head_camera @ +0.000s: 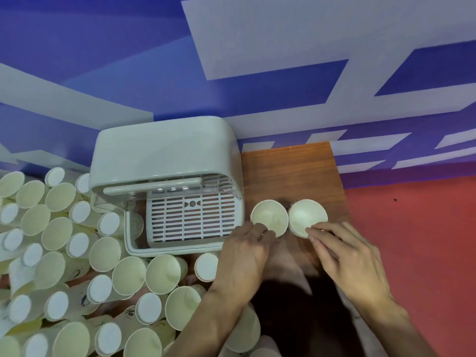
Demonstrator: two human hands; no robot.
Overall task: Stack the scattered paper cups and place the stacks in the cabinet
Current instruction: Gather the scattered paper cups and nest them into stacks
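Observation:
Two upright stacks of pale paper cups stand side by side on the wooden table [288, 171], right of the cabinet. My left hand [247, 251] grips the left stack [269, 215] at its near rim. My right hand [347, 256] pinches the near rim of the right stack [307, 215]. The small white plastic cabinet [164, 155] stands with its clear door raised; a slatted white tray [190, 217] lies inside, and no stack is visible on it. Several loose cups [128, 276] lie scattered in a heap left of and in front of the cabinet.
A blue and white wall rises right behind the table and cabinet. The table's right edge runs just right of the right stack, with red floor [417, 228] beyond it. The cup heap fills the lower left up to my left forearm.

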